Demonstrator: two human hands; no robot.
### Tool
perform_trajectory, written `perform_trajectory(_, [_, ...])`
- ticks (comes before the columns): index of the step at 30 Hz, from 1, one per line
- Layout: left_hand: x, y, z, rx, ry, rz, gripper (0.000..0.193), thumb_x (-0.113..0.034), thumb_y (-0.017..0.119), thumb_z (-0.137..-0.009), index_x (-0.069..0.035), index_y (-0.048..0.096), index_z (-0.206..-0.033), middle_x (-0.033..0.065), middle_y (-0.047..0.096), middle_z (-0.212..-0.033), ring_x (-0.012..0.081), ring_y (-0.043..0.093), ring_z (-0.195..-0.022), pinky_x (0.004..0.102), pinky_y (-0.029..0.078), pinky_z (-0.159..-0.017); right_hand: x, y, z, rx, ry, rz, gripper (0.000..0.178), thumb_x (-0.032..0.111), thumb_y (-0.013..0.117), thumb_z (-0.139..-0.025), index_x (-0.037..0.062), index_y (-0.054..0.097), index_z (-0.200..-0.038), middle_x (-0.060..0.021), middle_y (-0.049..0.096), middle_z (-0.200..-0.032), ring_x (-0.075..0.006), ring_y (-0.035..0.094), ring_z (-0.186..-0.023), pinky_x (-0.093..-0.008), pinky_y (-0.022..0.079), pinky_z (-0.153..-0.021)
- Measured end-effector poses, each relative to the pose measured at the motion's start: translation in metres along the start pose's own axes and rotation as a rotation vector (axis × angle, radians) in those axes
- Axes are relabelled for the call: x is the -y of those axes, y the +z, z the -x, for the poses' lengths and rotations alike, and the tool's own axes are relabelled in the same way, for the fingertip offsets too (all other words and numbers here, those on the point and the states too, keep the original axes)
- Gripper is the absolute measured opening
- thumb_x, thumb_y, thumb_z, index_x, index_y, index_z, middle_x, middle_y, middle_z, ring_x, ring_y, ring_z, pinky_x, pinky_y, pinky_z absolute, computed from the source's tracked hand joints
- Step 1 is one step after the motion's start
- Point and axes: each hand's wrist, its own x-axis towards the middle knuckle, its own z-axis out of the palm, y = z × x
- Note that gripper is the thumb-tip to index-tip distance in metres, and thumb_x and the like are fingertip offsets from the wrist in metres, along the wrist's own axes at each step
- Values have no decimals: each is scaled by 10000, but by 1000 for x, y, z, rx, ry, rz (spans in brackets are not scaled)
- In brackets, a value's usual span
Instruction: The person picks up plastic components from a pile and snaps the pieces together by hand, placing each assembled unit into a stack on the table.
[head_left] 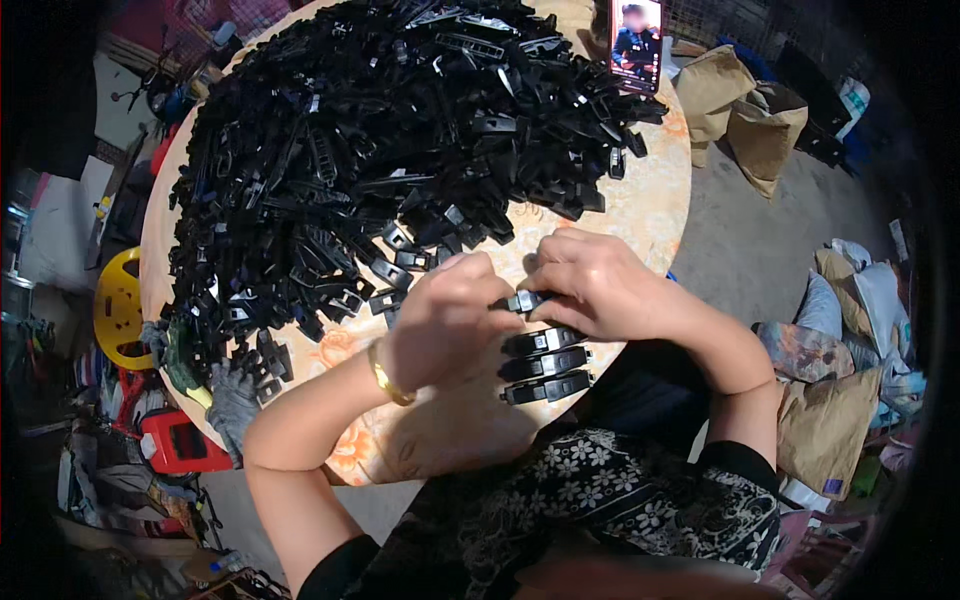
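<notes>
Both hands meet over the near part of a round table (655, 215) with a pale, orange-flowered top. Between their fingertips is a small black plastic piece (523, 301) with a shiny upper face. My left hand (447, 312) pinches its left end, and my right hand (598, 283) grips its right end. Just below my right hand, three longer black plastic pieces (547, 363) lie side by side in a short column at the table's near edge. A large heap of loose black plastic parts (400, 130) spreads beyond my hands, its nearest pieces close to my left hand.
A phone with a lit screen (636, 45) stands at the table's far right. A grey glove (232, 405) rests at the left edge. Beside the table are a yellow round stool (122, 308), a red case (180, 441), brown paper bags (765, 125) and stuffed sacks (810, 350).
</notes>
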Motion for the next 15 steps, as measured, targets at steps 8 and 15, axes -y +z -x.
perform_trajectory(8, [56,-50,-6,-155,-323,-437,332,32,704,-762,-4,639,-1086,133,627,-1002,341,550,-967,404,479,-865,-1,-4,-16,-133,88,43,383,339,699,-851,53,666,-1104,-129,619,-824,-322,641,-834,-413,521,-698])
perform_trajectory(15, [63,-48,-4,-102,-353,-450,300,-39,707,-770,2,649,-1061,145,627,-926,338,571,-922,413,486,-838,-24,25,-37,-214,40,390,303,171,716,-813,43,645,-1078,-94,612,-843,-295,607,-775,-403,516,-678])
